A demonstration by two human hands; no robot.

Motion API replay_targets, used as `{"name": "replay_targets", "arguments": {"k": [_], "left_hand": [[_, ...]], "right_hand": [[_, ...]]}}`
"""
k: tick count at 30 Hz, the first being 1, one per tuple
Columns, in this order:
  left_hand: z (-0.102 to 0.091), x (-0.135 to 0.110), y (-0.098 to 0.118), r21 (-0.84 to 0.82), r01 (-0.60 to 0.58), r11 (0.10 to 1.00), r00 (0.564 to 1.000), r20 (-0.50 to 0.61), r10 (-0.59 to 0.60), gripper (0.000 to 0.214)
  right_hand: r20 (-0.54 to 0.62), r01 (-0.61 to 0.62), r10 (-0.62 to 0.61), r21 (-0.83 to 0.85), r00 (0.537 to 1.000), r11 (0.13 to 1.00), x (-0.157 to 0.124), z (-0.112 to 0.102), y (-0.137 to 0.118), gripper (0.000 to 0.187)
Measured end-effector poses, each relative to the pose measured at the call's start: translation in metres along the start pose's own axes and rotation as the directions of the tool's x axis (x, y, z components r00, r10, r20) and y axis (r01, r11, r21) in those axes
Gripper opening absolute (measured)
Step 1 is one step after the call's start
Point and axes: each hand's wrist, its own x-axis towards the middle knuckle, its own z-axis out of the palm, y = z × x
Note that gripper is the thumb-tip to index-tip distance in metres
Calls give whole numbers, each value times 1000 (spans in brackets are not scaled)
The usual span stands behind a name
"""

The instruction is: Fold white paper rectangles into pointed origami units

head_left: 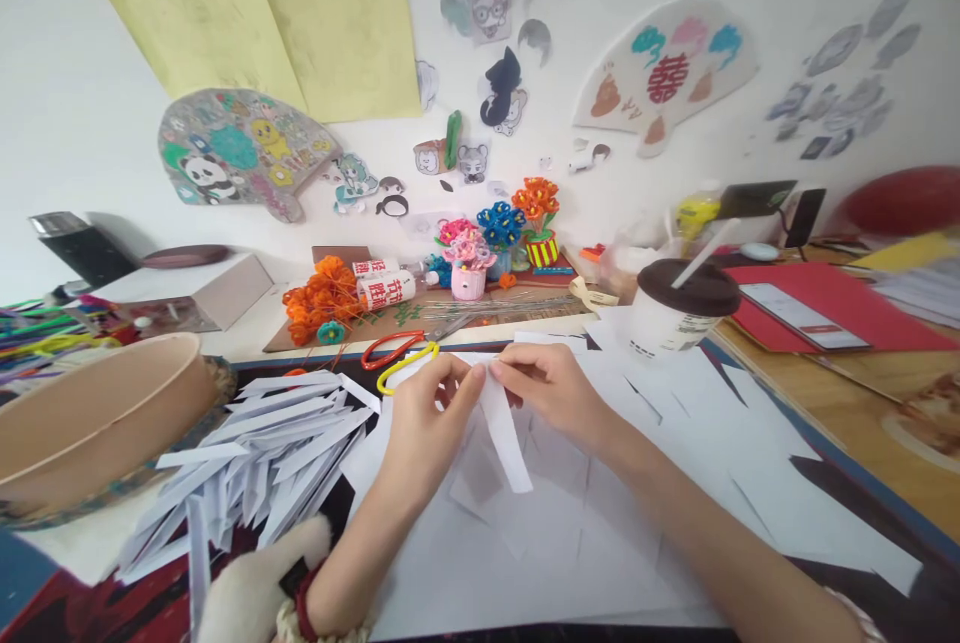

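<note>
A narrow white paper strip (pixel 508 438) hangs down between my two hands, its top end pinched in the fingers. My left hand (pixel 442 398) is closed on it from the left, thumb pressed at the top. From the right, my right hand (pixel 544 378) pinches the same end between thumb and fingers. Under both hands lie white paper sheets (pixel 540 563). To the left is a heap of folded white paper strips (pixel 277 453). Scissors (pixel 409 348) with red and yellow handles rest just beyond my left hand.
A lidded cup (pixel 679 308) with a straw stands on the right, near a phone (pixel 802 316) on a red folder (pixel 892 308). A round basket (pixel 97 413) sits at the left. Pipe-cleaner flower pots (pixel 469 280) and orange flowers (pixel 322 303) line the back.
</note>
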Motion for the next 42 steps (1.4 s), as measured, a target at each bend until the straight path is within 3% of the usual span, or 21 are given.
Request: {"name": "replay_targets", "arguments": {"k": [9,14,21,34,42], "left_hand": [[-1,-1,-1,-200,68,977,987,158,-36,29],[-2,-3,0,-284,16,959,991,130,22,29],[-5,-1,5,-443,104,890,992,108,-62,31],[-1,-4,1,-316,-7,949,996,82,34,28],[1,-4,1,-383,65,922,996,77,-39,31]], "right_hand": [[91,-55,49,66,995,996,-1,-2,-4,28],[112,-35,26,82,993,996,-1,-2,-7,34],[83,-32,26,73,996,997,-2,-3,-12,32],[111,-78,67,94,992,993,-3,-1,-8,30],[102,-55,44,111,994,992,-4,-3,-12,28]]}}
